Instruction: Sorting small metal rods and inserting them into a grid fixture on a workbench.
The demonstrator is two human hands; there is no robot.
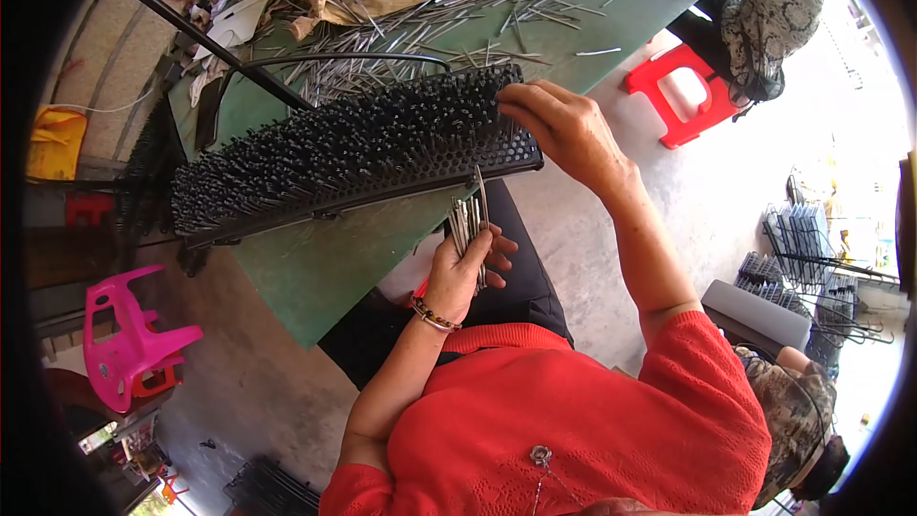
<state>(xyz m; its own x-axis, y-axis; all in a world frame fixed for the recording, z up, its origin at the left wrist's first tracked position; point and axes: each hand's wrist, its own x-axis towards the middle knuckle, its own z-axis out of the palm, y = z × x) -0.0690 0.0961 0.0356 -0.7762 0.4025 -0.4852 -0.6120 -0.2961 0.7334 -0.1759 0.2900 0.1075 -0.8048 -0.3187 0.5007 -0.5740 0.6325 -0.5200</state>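
Observation:
A long black perforated board (358, 148), densely filled with upright thin dark rods, lies across the table edge. Toward its right end, a strip of bare holes shows along the near side. My left hand (463, 263) is closed round a bunch of thin grey metal rods (466, 222), just below the board; one rod sticks up higher than the others. My right hand (564, 124) is at the board's right end, thumb and fingers pinched together among the rods there. What is between those fingertips is hidden.
Loose metal rods (382, 43) lie heaped on the green table (296, 287). A black bar (205, 38) slants behind the board. A pink stool (129, 334) stands left, a red stool (678, 91) right. Wire racks (807, 248) and people in patterned clothing (778, 10) are on the right.

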